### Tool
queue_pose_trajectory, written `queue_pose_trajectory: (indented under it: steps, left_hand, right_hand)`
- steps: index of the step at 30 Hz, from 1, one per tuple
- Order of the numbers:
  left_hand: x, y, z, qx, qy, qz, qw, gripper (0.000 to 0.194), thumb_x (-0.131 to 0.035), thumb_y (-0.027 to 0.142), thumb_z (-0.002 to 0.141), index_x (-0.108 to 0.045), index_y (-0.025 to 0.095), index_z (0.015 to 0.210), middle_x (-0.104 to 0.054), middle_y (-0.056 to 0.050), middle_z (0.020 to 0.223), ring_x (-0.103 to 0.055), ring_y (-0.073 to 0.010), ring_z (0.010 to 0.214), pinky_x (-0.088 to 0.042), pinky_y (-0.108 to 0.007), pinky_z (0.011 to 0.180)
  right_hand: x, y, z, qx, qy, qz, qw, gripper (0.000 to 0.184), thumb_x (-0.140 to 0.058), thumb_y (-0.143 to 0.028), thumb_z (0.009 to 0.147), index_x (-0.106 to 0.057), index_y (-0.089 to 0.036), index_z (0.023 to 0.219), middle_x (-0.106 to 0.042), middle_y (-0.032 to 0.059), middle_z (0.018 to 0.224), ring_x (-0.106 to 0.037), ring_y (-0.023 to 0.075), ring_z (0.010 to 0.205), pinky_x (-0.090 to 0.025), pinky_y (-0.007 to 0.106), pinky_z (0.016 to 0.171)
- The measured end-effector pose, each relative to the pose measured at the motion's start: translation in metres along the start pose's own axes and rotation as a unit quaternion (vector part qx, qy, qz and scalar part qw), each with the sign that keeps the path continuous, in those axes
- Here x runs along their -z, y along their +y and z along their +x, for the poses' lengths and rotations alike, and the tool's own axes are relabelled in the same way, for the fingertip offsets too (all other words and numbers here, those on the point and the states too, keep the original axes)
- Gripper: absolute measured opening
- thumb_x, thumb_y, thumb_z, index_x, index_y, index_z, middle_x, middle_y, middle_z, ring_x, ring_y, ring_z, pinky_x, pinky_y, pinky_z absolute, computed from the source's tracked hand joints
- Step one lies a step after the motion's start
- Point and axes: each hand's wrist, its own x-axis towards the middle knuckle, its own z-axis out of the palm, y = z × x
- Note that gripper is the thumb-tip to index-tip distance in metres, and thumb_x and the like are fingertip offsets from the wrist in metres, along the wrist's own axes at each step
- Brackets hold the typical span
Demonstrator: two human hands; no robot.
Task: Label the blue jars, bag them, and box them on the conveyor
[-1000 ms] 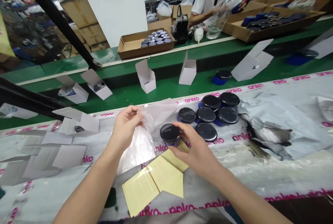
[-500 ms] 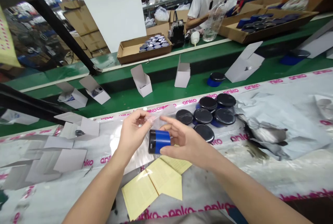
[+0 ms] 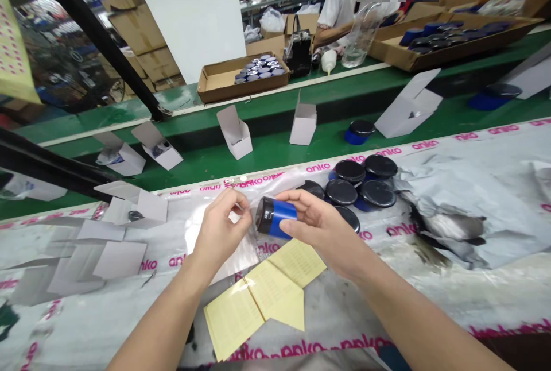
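Observation:
My right hand (image 3: pixel 318 221) grips a blue cylindrical device with a black end (image 3: pixel 282 217), which lies tilted on its side in the air. Its black end points at my left hand (image 3: pixel 228 219), whose thumb and forefinger are pinched together on a clear plastic bag (image 3: pixel 275 184). The bag is thin and its outline is hard to follow near the device. Below the hands, folded yellow leaflets (image 3: pixel 258 302) lie on the plastic-covered table. Several more black-topped blue devices (image 3: pixel 341 192) stand just beyond my right hand. A stack of clear bags (image 3: pixel 232 256) lies under my left hand.
Open white boxes stand at the left (image 3: pixel 144 210) and on the green conveyor (image 3: pixel 267 153). A torn grey plastic bag (image 3: pixel 465 216) lies at the right. Across the conveyor are cardboard trays (image 3: pixel 215 87) of parts, a clear jug (image 3: pixel 357 43) and a person (image 3: pixel 338 9) working.
My right hand has moved slightly right and up with the device, which has turned a little. My left hand has lowered slightly and stays pinched. The camera view has shifted a little.

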Motion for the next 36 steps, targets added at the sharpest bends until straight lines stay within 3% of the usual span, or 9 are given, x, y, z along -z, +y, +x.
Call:
queue_pose_trajectory:
  steps: [3,6,9,13,16,20,28,32,36]
  left_hand:
    - [0.001,0.001,-0.001,0.012,0.001,-0.053,0.999,0.012,-0.065,0.011,0.081,-0.059,0.021,0.076,-0.062,0.0,0.082,-0.059,-0.0149,0.081,-0.05,-0.027,0.073]
    - [0.002,0.004,0.001,0.065,-0.012,-0.2,0.977,0.014,-0.072,0.022,0.085,-0.059,0.02,0.079,-0.066,-0.004,0.097,-0.063,-0.0168,0.092,-0.053,-0.028,0.078]
    - [0.0,0.006,0.003,0.118,-0.002,-0.281,0.952,0.019,-0.076,0.03,0.087,-0.059,0.02,0.083,-0.067,-0.001,0.089,-0.063,-0.0131,0.077,-0.052,-0.026,0.073]
    - [-0.003,0.003,0.001,0.081,0.071,-0.209,0.972,0.014,-0.075,0.027,0.087,-0.062,0.021,0.086,-0.064,0.001,0.08,-0.061,-0.0127,0.075,-0.05,-0.024,0.07]
    - [-0.002,-0.002,-0.003,0.024,0.025,-0.097,0.995,0.009,-0.07,0.02,0.088,-0.066,0.023,0.096,-0.066,0.0,0.088,-0.062,-0.0137,0.08,-0.051,-0.027,0.076]
    - [0.003,-0.006,-0.005,-0.001,-0.039,0.01,0.999,0.027,-0.059,0.006,0.084,-0.07,0.025,0.101,-0.065,-0.001,0.091,-0.061,-0.0151,0.083,-0.049,-0.028,0.074]
    - [-0.003,0.009,-0.005,0.118,-0.001,-0.164,0.979,0.01,-0.067,0.022,0.089,-0.074,0.02,0.095,-0.074,-0.005,0.09,-0.068,-0.0173,0.08,-0.055,-0.03,0.072]
    - [-0.007,0.009,-0.014,0.069,0.029,-0.177,0.981,0.01,-0.068,0.026,0.093,-0.076,0.023,0.098,-0.074,-0.003,0.096,-0.069,-0.0167,0.09,-0.055,-0.028,0.08]
    - [-0.015,0.001,-0.027,0.006,0.086,-0.131,0.988,0.012,-0.065,0.022,0.097,-0.075,0.026,0.102,-0.069,-0.002,0.1,-0.066,-0.0149,0.096,-0.053,-0.026,0.082]
  right_hand:
    - [0.002,0.002,0.001,-0.014,0.004,0.018,1.0,0.038,-0.08,-0.037,0.081,-0.065,-0.025,0.114,-0.07,0.0041,0.115,-0.065,0.0153,0.095,-0.052,0.028,0.077]
    - [0.004,0.002,0.001,-0.047,-0.009,0.039,0.998,0.041,-0.081,-0.041,0.08,-0.065,-0.025,0.114,-0.069,0.0036,0.114,-0.064,0.0148,0.089,-0.052,0.027,0.07]
    - [0.005,0.002,-0.001,-0.062,-0.027,0.046,0.997,0.041,-0.084,-0.04,0.078,-0.066,-0.024,0.111,-0.068,0.0015,0.1,-0.063,0.0137,0.082,-0.052,0.026,0.068]
    - [0.003,-0.001,-0.001,-0.042,-0.023,0.007,0.999,0.037,-0.085,-0.037,0.078,-0.067,-0.022,0.107,-0.068,0.0014,0.093,-0.062,0.0129,0.079,-0.051,0.025,0.066]
    - [0.004,-0.006,0.0,-0.045,-0.015,0.013,0.999,0.039,-0.085,-0.041,0.077,-0.067,-0.021,0.104,-0.068,0.0014,0.091,-0.062,0.0124,0.075,-0.049,0.024,0.062]
    - [0.009,-0.012,0.001,-0.058,-0.003,0.034,0.998,0.043,-0.085,-0.046,0.075,-0.066,-0.021,0.104,-0.068,0.0008,0.091,-0.062,0.0109,0.069,-0.048,0.022,0.058]
    - [0.003,-0.008,-0.001,-0.044,0.019,-0.061,0.997,0.05,-0.087,-0.034,0.071,-0.061,-0.024,0.112,-0.069,0.0035,0.102,-0.069,0.0176,0.086,-0.056,0.03,0.07]
    - [0.002,-0.002,0.002,-0.033,0.022,-0.081,0.996,0.058,-0.084,-0.041,0.075,-0.063,-0.025,0.126,-0.07,0.0071,0.112,-0.071,0.0231,0.097,-0.059,0.038,0.08]
    - [-0.003,0.004,0.003,0.001,0.033,-0.109,0.994,0.044,-0.082,-0.045,0.077,-0.068,-0.024,0.112,-0.072,0.0074,0.107,-0.071,0.0252,0.102,-0.059,0.043,0.088]
